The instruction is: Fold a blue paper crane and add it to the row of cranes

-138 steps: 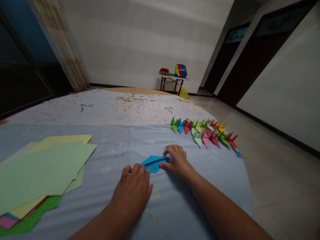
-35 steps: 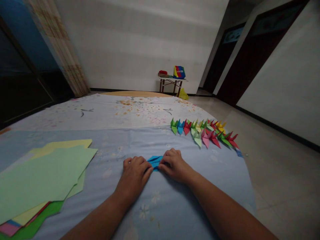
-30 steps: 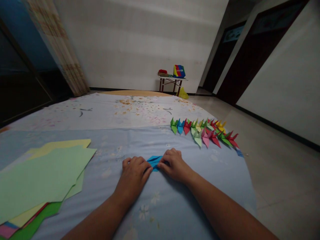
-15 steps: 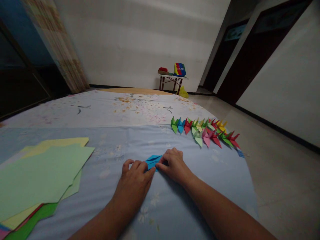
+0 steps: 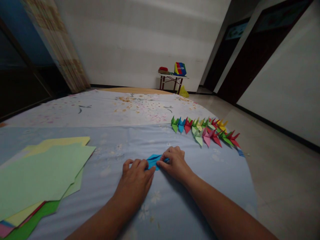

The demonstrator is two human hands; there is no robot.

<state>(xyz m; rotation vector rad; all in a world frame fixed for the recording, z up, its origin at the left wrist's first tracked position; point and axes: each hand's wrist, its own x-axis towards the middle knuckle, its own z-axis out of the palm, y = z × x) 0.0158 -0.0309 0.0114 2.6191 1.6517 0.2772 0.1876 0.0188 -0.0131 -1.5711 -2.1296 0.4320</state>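
A folded piece of blue origami paper [image 5: 153,162] lies on the light blue tablecloth in front of me. My left hand [image 5: 137,171] grips its left end, fingers curled and thumb along the near edge. At the other end, my right hand [image 5: 174,162] pinches the paper between thumb and bent fingers. Both hands cover parts of the paper, so its full outline is hidden.
Sheets of coloured paper [image 5: 45,173] are stacked at the left. Several folded paper cranes [image 5: 207,136] stand in rows at the right, near the curved edge of the tablecloth [image 5: 225,186]. A small table [image 5: 170,76] stands by the far wall.
My right hand has shifted slightly right and away from me along the paper, and its thumb sits a little farther from the left thumb. My left hand has barely moved.
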